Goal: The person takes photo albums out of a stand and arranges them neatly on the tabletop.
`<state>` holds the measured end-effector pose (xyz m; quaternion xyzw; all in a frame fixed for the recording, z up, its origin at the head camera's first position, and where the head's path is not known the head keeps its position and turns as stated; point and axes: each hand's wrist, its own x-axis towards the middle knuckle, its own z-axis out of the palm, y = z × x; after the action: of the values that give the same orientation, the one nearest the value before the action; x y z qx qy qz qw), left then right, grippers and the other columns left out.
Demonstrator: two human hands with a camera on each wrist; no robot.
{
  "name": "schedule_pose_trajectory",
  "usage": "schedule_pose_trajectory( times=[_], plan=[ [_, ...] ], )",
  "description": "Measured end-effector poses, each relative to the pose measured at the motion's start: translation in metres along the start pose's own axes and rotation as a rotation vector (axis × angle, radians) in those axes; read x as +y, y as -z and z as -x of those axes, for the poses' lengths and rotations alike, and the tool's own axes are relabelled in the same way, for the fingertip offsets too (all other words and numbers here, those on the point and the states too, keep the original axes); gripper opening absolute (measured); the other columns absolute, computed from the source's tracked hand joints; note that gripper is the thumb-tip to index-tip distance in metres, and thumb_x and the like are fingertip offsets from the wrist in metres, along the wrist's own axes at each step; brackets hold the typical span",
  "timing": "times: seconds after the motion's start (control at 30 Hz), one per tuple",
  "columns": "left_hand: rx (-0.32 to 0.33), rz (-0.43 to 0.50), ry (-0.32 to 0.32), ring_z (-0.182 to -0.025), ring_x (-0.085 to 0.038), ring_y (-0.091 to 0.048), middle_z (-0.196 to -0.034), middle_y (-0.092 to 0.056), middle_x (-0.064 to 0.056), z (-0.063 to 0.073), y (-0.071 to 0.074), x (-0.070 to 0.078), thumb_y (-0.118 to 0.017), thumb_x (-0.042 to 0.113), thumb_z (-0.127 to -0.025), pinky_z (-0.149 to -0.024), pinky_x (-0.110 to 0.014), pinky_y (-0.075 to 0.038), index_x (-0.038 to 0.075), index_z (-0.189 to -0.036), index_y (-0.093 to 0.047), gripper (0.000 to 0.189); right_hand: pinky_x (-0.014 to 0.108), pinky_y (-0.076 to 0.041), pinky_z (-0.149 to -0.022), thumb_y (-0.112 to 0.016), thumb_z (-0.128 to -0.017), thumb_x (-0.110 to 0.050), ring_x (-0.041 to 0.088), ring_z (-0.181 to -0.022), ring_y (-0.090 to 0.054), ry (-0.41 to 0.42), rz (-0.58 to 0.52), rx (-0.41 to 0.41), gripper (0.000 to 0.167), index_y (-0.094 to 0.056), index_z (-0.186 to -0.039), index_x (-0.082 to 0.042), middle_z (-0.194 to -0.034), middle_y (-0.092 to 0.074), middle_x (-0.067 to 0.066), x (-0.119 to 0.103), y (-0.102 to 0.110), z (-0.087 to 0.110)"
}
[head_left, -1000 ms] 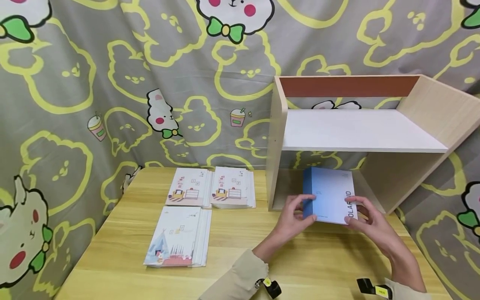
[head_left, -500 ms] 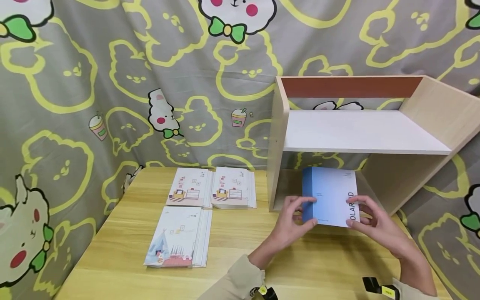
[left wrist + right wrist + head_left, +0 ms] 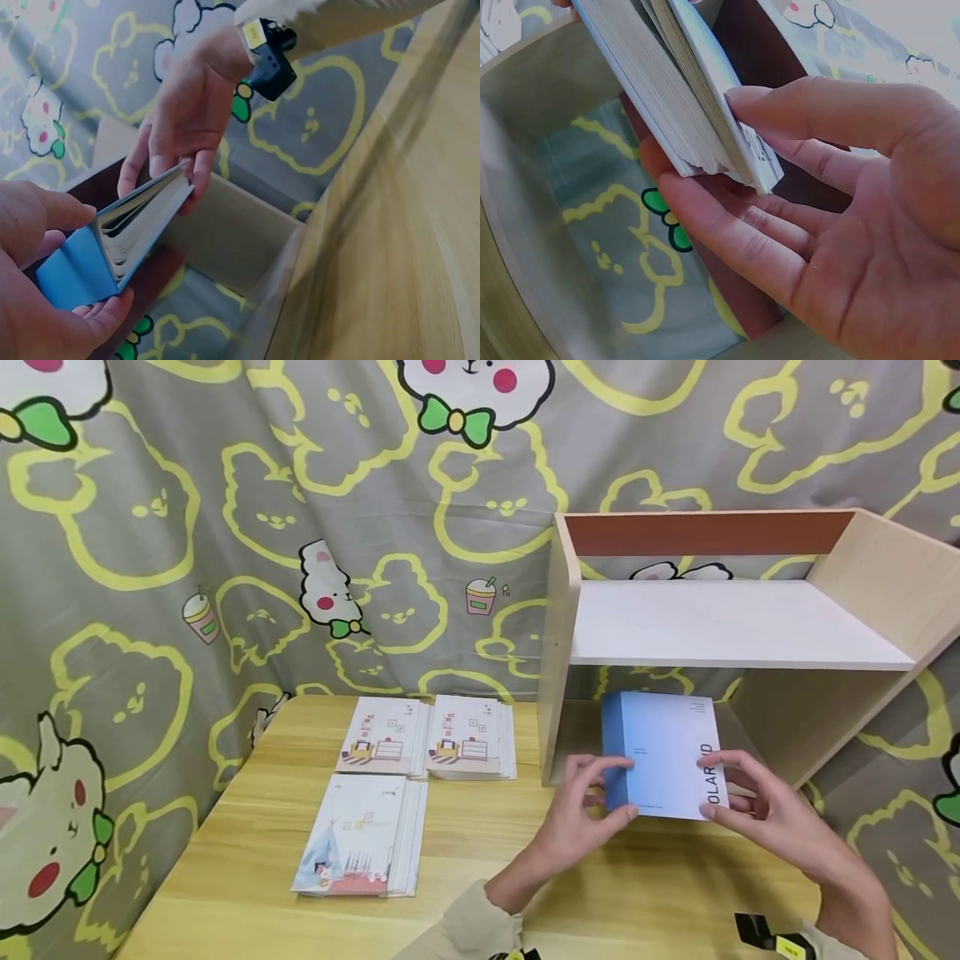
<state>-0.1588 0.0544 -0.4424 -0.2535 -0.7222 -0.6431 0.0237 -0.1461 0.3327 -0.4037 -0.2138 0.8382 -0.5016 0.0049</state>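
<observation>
A thick blue book (image 3: 667,756) with dark lettering on its cover is held between both hands at the mouth of the shelf's lower compartment. My left hand (image 3: 573,810) grips its spine side, thumb on the front cover and fingers around the back. At the opposite edge my right hand (image 3: 772,814) pinches the covers, as the right wrist view shows with the thumb on one cover and fingers beneath the other. The book's pages (image 3: 142,217) fan slightly apart in the left wrist view. It is tilted, its cover facing up toward me.
The wooden shelf (image 3: 558,652) has a white middle board (image 3: 720,622) above the hands. To the left, three stacks of white illustrated booklets lie on the wooden table (image 3: 240,852): a back-left stack (image 3: 382,735), a back-right stack (image 3: 467,735) and a front stack (image 3: 352,835). A patterned curtain (image 3: 397,510) hangs behind.
The book has come slightly toward me, and its cover looks a little larger. My right hand has shifted slightly right and down with it; both hands keep their hold. The booklet stacks stay put.
</observation>
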Motion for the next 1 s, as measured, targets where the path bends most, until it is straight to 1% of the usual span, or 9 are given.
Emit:
schedule_pose_trajectory(
  times=[0.1, 0.27, 0.4, 0.53, 0.63, 0.73, 0.83, 0.97, 1.0],
  plan=[
    [0.003, 0.0, -0.009, -0.104, -0.01, -0.051, -0.128, -0.04, -0.002, 0.003, 0.003, 0.002, -0.076, 0.015, -0.092, -0.087, -0.025, -0.056, 0.021, -0.137, -0.062, 0.047, 0.027, -0.06, -0.077, -0.07, -0.094, 0.002, 0.01, -0.106, -0.07, 0.01, 0.027, -0.003, 0.055, -0.047, -0.143, -0.005, -0.139, -0.049, -0.011, -0.004, -0.001, 0.001],
    [-0.012, -0.004, -0.013, -0.104, -0.012, -0.053, -0.128, -0.041, -0.003, 0.008, 0.009, 0.005, -0.077, 0.016, -0.092, -0.086, -0.025, -0.056, 0.022, -0.137, -0.061, 0.048, 0.026, -0.059, -0.079, -0.068, -0.096, 0.003, 0.006, -0.111, -0.067, 0.028, 0.036, -0.018, 0.054, -0.047, -0.145, -0.005, -0.141, -0.05, -0.015, -0.01, -0.002, 0.003],
    [-0.021, 0.001, -0.008, -0.103, -0.013, -0.055, -0.129, -0.041, -0.003, 0.012, 0.014, 0.007, -0.077, 0.017, -0.092, -0.085, -0.025, -0.057, 0.022, -0.137, -0.061, 0.047, 0.027, -0.059, -0.079, -0.066, -0.096, 0.005, 0.008, -0.11, -0.067, 0.049, 0.013, -0.047, 0.055, -0.046, -0.146, -0.005, -0.143, -0.048, -0.013, -0.013, -0.004, 0.002],
    [-0.028, 0.007, -0.002, -0.102, -0.012, -0.054, -0.13, -0.04, -0.003, 0.016, 0.018, 0.01, -0.077, 0.018, -0.092, -0.086, -0.026, -0.057, 0.021, -0.136, -0.062, 0.046, 0.028, -0.06, -0.077, -0.065, -0.095, 0.008, 0.011, -0.109, -0.069, 0.075, -0.012, -0.066, 0.055, -0.045, -0.146, -0.004, -0.145, -0.048, -0.009, -0.016, -0.007, 0.001],
    [-0.043, 0.011, 0.003, -0.102, -0.012, -0.054, -0.13, -0.039, -0.002, 0.017, 0.021, 0.015, -0.078, 0.018, -0.092, -0.086, -0.026, -0.057, 0.023, -0.135, -0.062, 0.046, 0.028, -0.06, -0.076, -0.064, -0.094, 0.012, 0.011, -0.11, -0.069, 0.107, -0.026, -0.07, 0.056, -0.045, -0.144, -0.002, -0.145, -0.048, -0.007, -0.019, -0.007, 0.002],
    [-0.055, 0.017, 0.001, -0.103, -0.014, -0.054, -0.129, -0.039, -0.001, 0.017, 0.026, 0.022, -0.078, 0.017, -0.092, -0.087, -0.027, -0.057, 0.024, -0.135, -0.062, 0.046, 0.029, -0.06, -0.075, -0.063, -0.093, 0.014, 0.013, -0.108, -0.07, 0.12, -0.045, -0.074, 0.056, -0.045, -0.144, -0.001, -0.145, -0.048, -0.004, -0.023, -0.007, 0.002],
    [-0.055, 0.019, -0.024, -0.104, -0.016, -0.054, -0.129, -0.039, -0.002, 0.017, 0.03, 0.028, -0.079, 0.015, -0.091, -0.087, -0.028, -0.057, 0.023, -0.134, -0.062, 0.047, 0.03, -0.061, -0.074, -0.062, -0.093, 0.017, 0.015, -0.107, -0.071, 0.135, -0.061, -0.078, 0.058, -0.044, -0.145, 0.0, -0.144, -0.049, -0.003, -0.028, -0.007, 0.002],
    [-0.046, 0.007, -0.058, -0.107, -0.017, -0.052, -0.13, -0.04, -0.002, 0.02, 0.033, 0.033, -0.079, 0.014, -0.091, -0.087, -0.029, -0.057, 0.022, -0.134, -0.061, 0.048, 0.031, -0.061, -0.074, -0.063, -0.092, 0.017, 0.016, -0.106, -0.072, 0.145, -0.056, -0.061, 0.059, -0.044, -0.145, 0.0, -0.142, -0.051, -0.003, -0.035, -0.01, 0.002],
    [-0.045, 0.004, -0.059, -0.107, -0.017, -0.052, -0.13, -0.04, -0.002, 0.021, 0.034, 0.035, -0.079, 0.014, -0.091, -0.088, -0.03, -0.057, 0.023, -0.134, -0.061, 0.048, 0.031, -0.061, -0.074, -0.063, -0.092, 0.017, 0.016, -0.106, -0.072, 0.145, -0.052, -0.054, 0.06, -0.044, -0.145, -0.001, -0.142, -0.051, -0.003, -0.037, -0.011, 0.003]
  ],
)
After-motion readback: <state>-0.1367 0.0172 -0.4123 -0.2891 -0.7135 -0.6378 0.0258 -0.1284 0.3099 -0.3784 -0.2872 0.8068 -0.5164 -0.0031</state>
